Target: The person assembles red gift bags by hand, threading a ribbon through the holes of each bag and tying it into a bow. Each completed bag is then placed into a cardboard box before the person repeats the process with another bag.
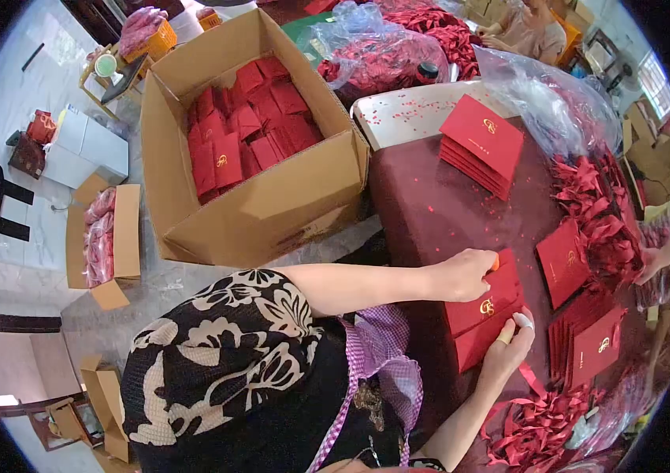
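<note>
A red paper envelope [473, 315] with a gold emblem lies on the cloth-covered table in front of me. My left hand [465, 276] is closed at its upper edge, with an orange cover on one fingertip. At the lower right edge, my right hand [508, 343] pinches the envelope; it wears a white fingertip cover and a yellowish band. What lies under the curled fingers is hidden. Just past my right hand stands a row of red envelopes [596, 347], with another envelope [563, 262] lying above it. Loose red ribbons [536, 426] are heaped beside my right forearm.
A large cardboard box [264, 213] full of red envelopes stands left of the table [406, 197]. A stack of envelopes [483, 142] sits near the table's far end. Ribbon bundles [599, 213] and plastic bags [547, 94] line the other side, where another person's hand [654, 260] shows.
</note>
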A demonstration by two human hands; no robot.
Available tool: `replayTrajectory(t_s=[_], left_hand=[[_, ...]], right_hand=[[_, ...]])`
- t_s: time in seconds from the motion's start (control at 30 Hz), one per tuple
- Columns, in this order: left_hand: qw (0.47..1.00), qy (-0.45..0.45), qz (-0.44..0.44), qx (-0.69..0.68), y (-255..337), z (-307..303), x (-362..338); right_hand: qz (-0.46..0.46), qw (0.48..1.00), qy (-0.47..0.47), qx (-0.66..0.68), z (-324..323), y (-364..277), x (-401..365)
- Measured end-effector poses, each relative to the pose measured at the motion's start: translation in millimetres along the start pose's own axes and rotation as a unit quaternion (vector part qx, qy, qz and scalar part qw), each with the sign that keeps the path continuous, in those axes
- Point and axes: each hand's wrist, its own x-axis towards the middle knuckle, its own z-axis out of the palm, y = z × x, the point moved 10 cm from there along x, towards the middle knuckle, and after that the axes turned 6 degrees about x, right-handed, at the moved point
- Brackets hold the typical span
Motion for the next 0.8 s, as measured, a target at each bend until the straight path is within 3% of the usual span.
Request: replayTrajectory(t_s=[0.07,0.17,0.27,0.47,0.5,0.6,0.63,0.7,0.73,0.8], left_hand=[[0.999,0.033,0.000,-0.034,-0.5,-6.0,-1.3],[0.998,0.013,-0.035,-0.046,0.9,-10.0,-2.5],[0.997,0.025,-0.048,-0.052,-0.6,-14.2,-2.9],[0.996,0.036,-0.041,-0.068,0.5,-21.8,-4.2],[0.996,0.079,-0.002,-0.047,-4.1,-21.4,-2.6],[0.995,0.097,-0.013,-0.032,-1.9,-35.3,-2.3],[0.996,0.067,-0.040,-0.040,-2.7,-32.8,-5.2],[0.996,0.087,0.010,0.020,5.8,-40.3,-7.5],[0.995,0.071,-0.017,-0.064,-4.2,-33.6,-8.5],[0.998,0.033,-0.035,-0.045,-2.9,-33.1,-11.7]], right_hand=[[0.003,1.000,0.002,-0.007,-0.6,-1.0,0.1],[-0.001,1.000,0.012,-0.006,-4.1,-2.2,2.3],[-0.046,0.998,0.037,-0.024,-10.5,-11.5,4.7],[-0.088,0.990,0.099,0.044,-37.1,-0.5,3.1],[-0.062,0.989,0.105,0.084,-39.3,9.1,0.8],[-0.034,0.985,0.111,0.125,-47.7,-10.1,4.8],[-0.038,0.988,0.099,0.109,-50.2,-33.0,4.8],[0.029,0.981,0.077,0.177,-42.0,-40.9,5.1],[0.047,0.981,0.070,0.176,-37.4,-43.2,2.7],[0.023,0.988,0.043,0.149,-26.7,-56.2,2.6]])
